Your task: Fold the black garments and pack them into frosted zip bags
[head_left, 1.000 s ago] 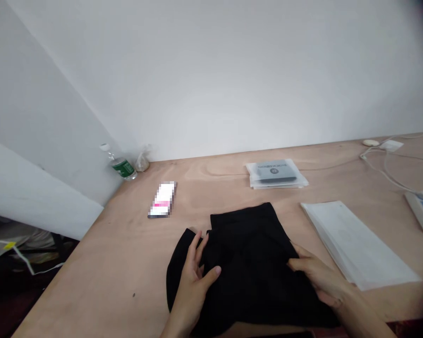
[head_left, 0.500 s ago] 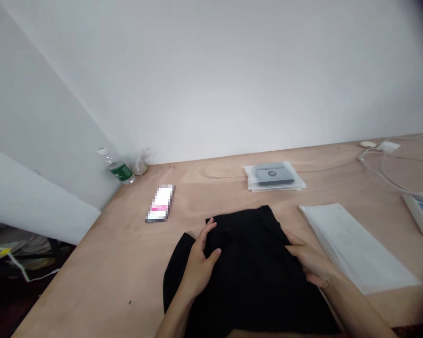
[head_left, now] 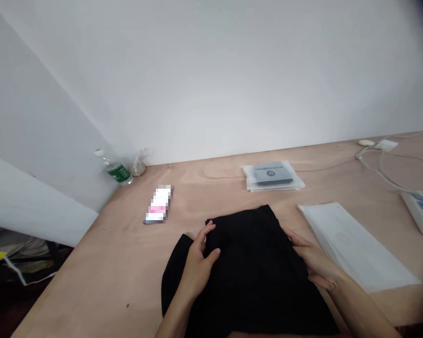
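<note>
A black cloth garment [head_left: 254, 267], folded into a rough panel, lies on the wooden table in front of me. Another black part of it [head_left: 174, 272] spreads out at its left side. My left hand [head_left: 200, 263] rests on the panel's left edge, thumb and fingers apart, fingertips near the upper left corner. Along the right edge lies my right hand [head_left: 313, 258], its fingers stretched out and touching the cloth's side. Some of its fingertips are hard to make out against the black fabric. The garment's near end runs toward the bottom of the view.
Right of the garment lies a flat white plastic bag [head_left: 356, 244]. Behind it is a packet in clear plastic [head_left: 273, 176] with a grey label. A phone [head_left: 158, 204], a water bottle [head_left: 118, 171] and a small bag [head_left: 138, 166] are at left. Cables and a power strip [head_left: 419, 213] lie at right.
My right hand has shifted slightly outward, its thumb sliding off the cloth's right edge. My left hand stays in nearly the same place. The view has tilted a little.
</note>
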{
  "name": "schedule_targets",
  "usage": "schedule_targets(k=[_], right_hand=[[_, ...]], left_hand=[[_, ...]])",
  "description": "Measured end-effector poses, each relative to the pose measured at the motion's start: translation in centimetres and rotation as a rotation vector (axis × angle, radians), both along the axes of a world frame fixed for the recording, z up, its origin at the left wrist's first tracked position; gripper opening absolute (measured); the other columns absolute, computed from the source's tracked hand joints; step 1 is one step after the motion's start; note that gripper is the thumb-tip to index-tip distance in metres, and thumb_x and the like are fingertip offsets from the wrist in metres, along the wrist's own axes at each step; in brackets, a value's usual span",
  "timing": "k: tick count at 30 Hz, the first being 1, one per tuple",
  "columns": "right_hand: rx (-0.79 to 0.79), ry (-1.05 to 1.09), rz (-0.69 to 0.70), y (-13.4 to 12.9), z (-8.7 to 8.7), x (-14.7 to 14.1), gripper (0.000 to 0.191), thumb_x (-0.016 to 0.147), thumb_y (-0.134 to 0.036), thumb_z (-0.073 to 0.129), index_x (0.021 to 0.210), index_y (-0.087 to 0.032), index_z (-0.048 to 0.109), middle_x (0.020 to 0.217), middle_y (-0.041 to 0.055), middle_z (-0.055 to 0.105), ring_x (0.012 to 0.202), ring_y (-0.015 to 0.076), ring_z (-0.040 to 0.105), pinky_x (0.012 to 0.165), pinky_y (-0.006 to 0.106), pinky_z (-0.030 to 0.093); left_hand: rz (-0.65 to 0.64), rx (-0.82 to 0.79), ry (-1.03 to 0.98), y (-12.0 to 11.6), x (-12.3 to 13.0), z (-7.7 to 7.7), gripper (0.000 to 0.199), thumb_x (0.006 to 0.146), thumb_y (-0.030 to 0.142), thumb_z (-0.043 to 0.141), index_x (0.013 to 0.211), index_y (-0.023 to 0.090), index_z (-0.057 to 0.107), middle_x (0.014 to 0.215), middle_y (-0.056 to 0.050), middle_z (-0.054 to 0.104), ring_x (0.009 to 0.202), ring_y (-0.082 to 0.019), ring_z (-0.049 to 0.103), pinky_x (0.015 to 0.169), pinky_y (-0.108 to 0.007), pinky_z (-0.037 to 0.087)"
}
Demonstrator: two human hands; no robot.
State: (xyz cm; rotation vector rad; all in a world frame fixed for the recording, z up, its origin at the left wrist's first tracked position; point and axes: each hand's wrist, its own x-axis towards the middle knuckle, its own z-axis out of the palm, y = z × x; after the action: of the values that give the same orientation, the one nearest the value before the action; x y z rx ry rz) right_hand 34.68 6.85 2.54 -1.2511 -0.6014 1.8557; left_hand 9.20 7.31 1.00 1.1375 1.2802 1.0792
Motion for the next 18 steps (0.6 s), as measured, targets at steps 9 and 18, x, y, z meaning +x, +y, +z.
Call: schedule_targets(k=[9,18], right_hand=[[-0.013,-0.038,-0.038,-0.6,-0.4,0.6,0.068,0.066,-0.014,0.061,0.129,-0.034,0.044,0.081,-0.0028,0.068,0.048,0.0096,0.052,0.04,0.019,0.037],[0.141,-0.215,-0.01,-1.0,0.8,0.8,0.089,0.062,-0.02,0.069,0.138,-0.036,0.025,0.112,0.0035,0.062,0.072,0.0172,0.062,0.054,0.028,0.05]], left_hand=[[0.096,0.122,0.353,-1.7,-0.1,0.3,0.048,0.077,0.027,0.059,0.124,0.029,0.049,0.139,-0.004,0.04,0.127,-0.025,0.036,0.104,-0.046,0.027],[-0.085,0.394,0.595,-4.9,0.3,0.1,0.025,0.073,0.016,0.06,0.091,0.032,0.069,0.115,-0.003,0.063,0.118,-0.032,0.044,0.096,-0.051,0.032]])
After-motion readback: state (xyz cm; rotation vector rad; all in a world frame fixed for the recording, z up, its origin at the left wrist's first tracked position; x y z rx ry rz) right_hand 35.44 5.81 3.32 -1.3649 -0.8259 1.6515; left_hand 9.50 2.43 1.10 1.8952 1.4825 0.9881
